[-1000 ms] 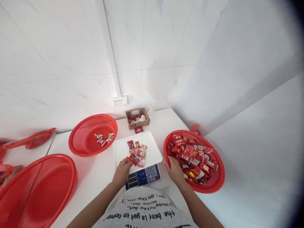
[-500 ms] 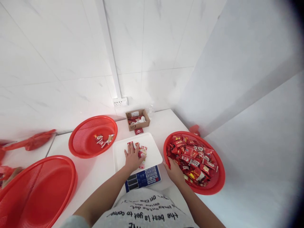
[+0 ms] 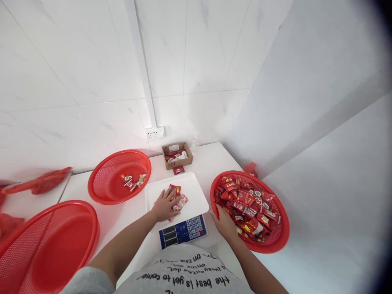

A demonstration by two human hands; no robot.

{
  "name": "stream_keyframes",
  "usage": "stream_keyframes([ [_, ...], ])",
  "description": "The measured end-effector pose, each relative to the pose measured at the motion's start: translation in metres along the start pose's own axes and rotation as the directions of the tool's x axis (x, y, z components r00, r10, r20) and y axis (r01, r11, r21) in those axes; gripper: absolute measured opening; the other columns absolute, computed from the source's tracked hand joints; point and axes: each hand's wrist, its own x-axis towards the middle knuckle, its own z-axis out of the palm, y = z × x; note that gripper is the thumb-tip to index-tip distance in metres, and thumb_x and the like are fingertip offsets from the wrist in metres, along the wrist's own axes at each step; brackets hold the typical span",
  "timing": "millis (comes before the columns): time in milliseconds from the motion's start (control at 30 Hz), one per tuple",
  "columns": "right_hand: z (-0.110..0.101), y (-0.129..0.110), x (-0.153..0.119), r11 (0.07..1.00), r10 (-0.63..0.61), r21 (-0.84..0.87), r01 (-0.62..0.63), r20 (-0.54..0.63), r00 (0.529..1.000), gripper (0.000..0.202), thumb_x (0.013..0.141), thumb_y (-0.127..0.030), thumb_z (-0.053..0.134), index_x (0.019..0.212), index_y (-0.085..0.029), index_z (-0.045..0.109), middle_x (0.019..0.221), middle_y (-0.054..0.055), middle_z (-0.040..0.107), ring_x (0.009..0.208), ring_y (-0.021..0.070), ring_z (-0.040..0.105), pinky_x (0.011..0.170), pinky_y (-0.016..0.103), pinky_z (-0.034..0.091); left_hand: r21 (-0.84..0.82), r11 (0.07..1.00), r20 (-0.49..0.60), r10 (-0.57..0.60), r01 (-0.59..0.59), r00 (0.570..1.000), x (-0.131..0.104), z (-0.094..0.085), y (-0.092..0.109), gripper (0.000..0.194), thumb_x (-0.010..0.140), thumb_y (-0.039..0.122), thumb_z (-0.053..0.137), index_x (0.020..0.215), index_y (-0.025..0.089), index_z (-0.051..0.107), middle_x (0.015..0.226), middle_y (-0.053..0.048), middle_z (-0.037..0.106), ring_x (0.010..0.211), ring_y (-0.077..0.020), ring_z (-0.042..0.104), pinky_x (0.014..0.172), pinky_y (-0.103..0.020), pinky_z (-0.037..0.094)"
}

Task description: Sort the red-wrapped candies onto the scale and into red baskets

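My left hand point(image 3: 163, 207) lies with fingers spread over several small wrapped snack packets point(image 3: 181, 201), red and pink, on the white tray point(image 3: 197, 192). The palm partly covers them. Beneath the tray sits a digital scale point(image 3: 183, 232) with a blue keypad panel facing me. My right hand point(image 3: 225, 223) grips the near left rim of a red plastic basket point(image 3: 284, 237), its fingers over the edge and partly hidden. Red snack packets point(image 3: 245, 198) fill much of that basket.
Another red basket point(image 3: 101, 167) holds a few packets. A third red basket point(image 3: 90, 241) stands at the lower left. Behind the tray are a cardboard box point(image 3: 179, 163) with packets and a red packet point(image 3: 178, 170). Red plastic bags point(image 3: 45, 183) lie far left.
My left hand has slid left across the tray, and the packets under it have shifted left too. My right hand stays on the basket rim.
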Motion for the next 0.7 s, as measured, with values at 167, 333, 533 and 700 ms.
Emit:
stream_keyframes([
  [167, -0.002, -0.002, 0.0, 1.0, 0.029, -0.001, -0.029, 0.042, 0.999, 0.056, 0.087, -0.044, 0.032, 0.132, -0.011, 0.039, 0.131, 0.014, 0.048, 0.119, 0.0258, 0.046, 0.095, 0.035, 0.038, 0.015, 0.988, 0.068, 0.153, -0.155, 0.986, -0.004, -0.012, -0.013, 0.068, 0.078, 0.065, 0.04, 0.138, 0.032, 0.031, 0.149, -0.009, 0.021, 0.137, -0.0303, 0.01, 0.106, -0.056, 0.003],
  [333, 0.001, -0.001, 0.001, 0.999, 0.037, -0.002, -0.037, 0.047, 0.998, 0.056, 0.087, -0.044, 0.033, 0.133, -0.011, 0.038, 0.133, 0.014, 0.046, 0.121, 0.025, 0.044, 0.096, 0.033, 0.036, 0.022, 0.999, -0.024, 0.041, -0.04, 0.999, 0.007, -0.001, 0.011, 0.065, 0.083, 0.061, 0.031, 0.138, 0.026, 0.031, 0.149, -0.008, 0.02, 0.137, -0.029, 0.009, 0.108, -0.054, 0.001],
  [533, 0.003, 0.002, 0.003, 0.999, 0.05, 0.011, -0.051, 0.061, 0.997, 0.058, 0.087, -0.044, 0.033, 0.134, -0.012, 0.036, 0.135, 0.013, 0.044, 0.124, 0.024, 0.041, 0.098, 0.033, 0.034, 0.022, 1.0, -0.04, 0.012, -0.012, 0.999, 0.012, 0.013, 0.02, 0.061, 0.086, 0.057, 0.031, 0.134, 0.02, 0.038, 0.148, -0.012, 0.022, 0.136, -0.0273, 0.015, 0.109, -0.05, 0.007],
  [700, 0.003, 0.001, 0.002, 0.998, 0.05, 0.026, -0.052, 0.068, 0.996, 0.058, 0.087, -0.045, 0.032, 0.134, -0.013, 0.036, 0.135, 0.013, 0.044, 0.123, 0.0246, 0.042, 0.097, 0.034, 0.035, 0.015, 0.991, -0.027, 0.135, -0.134, 0.991, -0.011, 0.009, 0.003, 0.057, 0.086, 0.054, 0.034, 0.135, 0.024, 0.036, 0.147, -0.008, 0.026, 0.135, -0.0256, 0.021, 0.109, -0.049, 0.007],
])
